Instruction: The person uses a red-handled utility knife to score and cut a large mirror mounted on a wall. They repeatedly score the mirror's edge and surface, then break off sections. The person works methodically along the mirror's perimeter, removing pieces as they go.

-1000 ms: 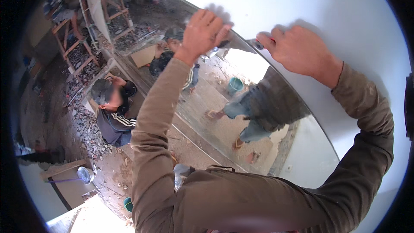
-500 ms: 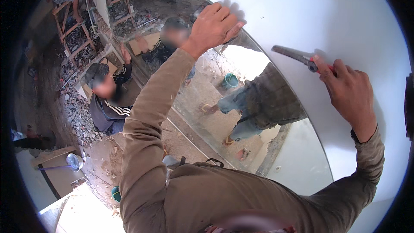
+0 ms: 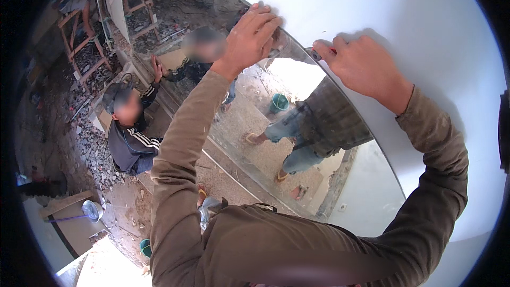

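Note:
A large mirror panel [image 3: 361, 207] stands against a white wall. Its dark top edge bends across the view, and its surface reflects my clothes and the ground. My left hand [image 3: 248, 37] grips this top edge, fingers over it. Close by on the right, my right hand [image 3: 366, 66] is closed round red-handled pliers [image 3: 317, 55]. Only the pivot and a bit of the red handle show; the jaws are mostly hidden at the mirror's edge.
A co-worker [image 3: 133, 146] crouches at the left, a hand raised to the mirror. Behind lie broken rubble [image 3: 87, 146] and a wooden trestle [image 3: 87, 64]. A long-handled ladle-like pan [image 3: 92, 211] rests at the lower left. The white wall [image 3: 425, 16] rises at the right.
My right hand has moved left with the pliers, from in front of the wall to the mirror's top edge. My left hand has shifted slightly left along the edge.

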`<state>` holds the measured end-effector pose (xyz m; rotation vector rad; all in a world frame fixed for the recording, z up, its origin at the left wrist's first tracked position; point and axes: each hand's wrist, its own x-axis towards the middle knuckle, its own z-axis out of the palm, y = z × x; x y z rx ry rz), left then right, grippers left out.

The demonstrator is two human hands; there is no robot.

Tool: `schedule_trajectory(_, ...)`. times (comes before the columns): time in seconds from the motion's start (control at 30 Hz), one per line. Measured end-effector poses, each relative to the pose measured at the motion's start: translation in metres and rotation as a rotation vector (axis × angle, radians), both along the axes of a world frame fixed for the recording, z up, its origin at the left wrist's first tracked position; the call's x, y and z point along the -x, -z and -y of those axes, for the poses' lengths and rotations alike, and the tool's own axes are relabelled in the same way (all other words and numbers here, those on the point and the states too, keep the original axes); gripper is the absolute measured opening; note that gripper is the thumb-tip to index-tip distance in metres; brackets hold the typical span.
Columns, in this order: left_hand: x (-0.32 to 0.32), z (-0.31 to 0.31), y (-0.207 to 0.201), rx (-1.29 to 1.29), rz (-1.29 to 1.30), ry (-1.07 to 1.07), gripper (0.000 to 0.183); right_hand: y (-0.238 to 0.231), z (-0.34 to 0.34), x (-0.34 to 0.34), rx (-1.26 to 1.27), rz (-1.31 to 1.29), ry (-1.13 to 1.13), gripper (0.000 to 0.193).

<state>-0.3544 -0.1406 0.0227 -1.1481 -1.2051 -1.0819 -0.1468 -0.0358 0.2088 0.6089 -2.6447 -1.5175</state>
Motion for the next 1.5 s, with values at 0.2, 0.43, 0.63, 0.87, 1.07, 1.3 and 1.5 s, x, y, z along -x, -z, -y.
schedule_trajectory(0.2,0.001,-0.007,0.005,0.094,0.087,-0.096,0.017,-0.002,-0.011,-0.006,-0.048,0.102,0.013,0.039)
schedule_trajectory(0.43,0.002,-0.008,0.004,0.032,0.038,-0.158,0.018,0.001,-0.015,-0.029,-0.092,0.043,-0.053,0.041)
schedule_trajectory(0.63,-0.003,0.001,-0.003,0.133,0.057,-0.105,0.032,0.012,-0.026,-0.05,0.018,0.017,0.004,0.047)
schedule_trajectory(0.87,0.007,-0.002,-0.007,0.069,0.062,-0.074,0.028,-0.004,-0.026,-0.097,-0.047,0.055,0.018,0.047)
schedule_trajectory(1.07,0.013,-0.013,0.007,0.068,0.081,-0.085,0.021,-0.047,-0.016,-0.14,-0.01,-0.094,0.195,0.052)
schedule_trajectory(1.3,0.012,-0.018,0.002,0.047,0.072,-0.054,0.015,-0.032,-0.015,-0.095,0.057,-0.181,0.126,0.052)
schedule_trajectory(1.5,0.011,-0.027,0.002,-0.042,0.078,-0.058,0.025,-0.008,-0.007,-0.045,0.104,-0.083,0.112,0.045)
